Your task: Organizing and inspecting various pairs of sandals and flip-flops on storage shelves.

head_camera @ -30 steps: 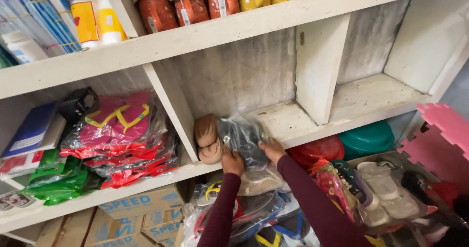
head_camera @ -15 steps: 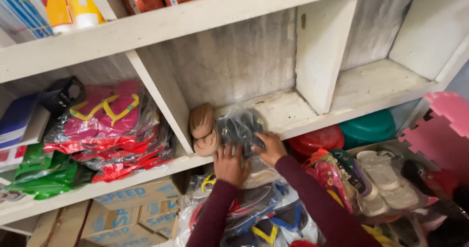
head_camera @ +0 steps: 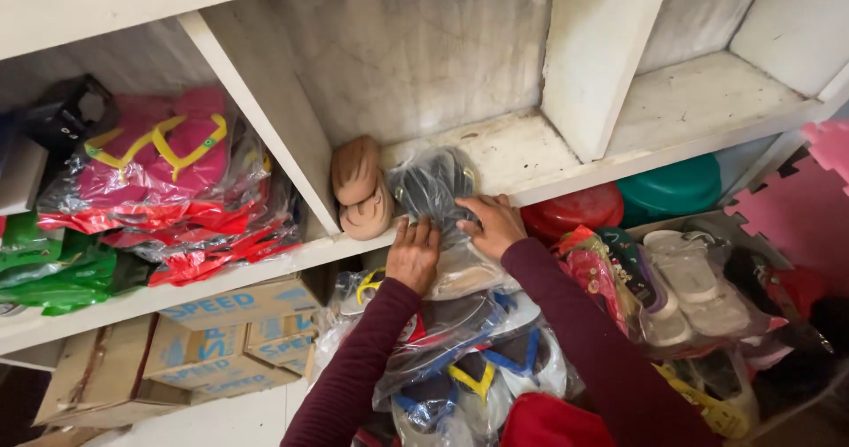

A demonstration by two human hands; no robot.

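Note:
A clear plastic bag of dark sandals (head_camera: pixel 431 186) stands on edge on the white wooden shelf (head_camera: pixel 522 160), next to a pair of brown sandals (head_camera: pixel 363 189) leaning against the shelf divider. My left hand (head_camera: pixel 414 254) presses flat against the bag's lower front, fingers together. My right hand (head_camera: pixel 492 226) lies against the bag's right side at the shelf edge. Both arms wear maroon sleeves. Below my hands a beige bagged sandal (head_camera: pixel 464 273) tops a heap of bagged footwear (head_camera: pixel 460 359).
Pink, red and green bagged sandals (head_camera: pixel 164 191) fill the left compartment. Cardboard boxes (head_camera: pixel 230 328) sit under that shelf. Red and teal plastic basins (head_camera: pixel 619 204) rest below the shelf at right, beside white sandals in bags (head_camera: pixel 690 288) and pink foam mats (head_camera: pixel 796 208).
The view has moved closer and lower. My hands have stayed on the dark sandal bag, pushing it a little further against the brown pair on the shelf.

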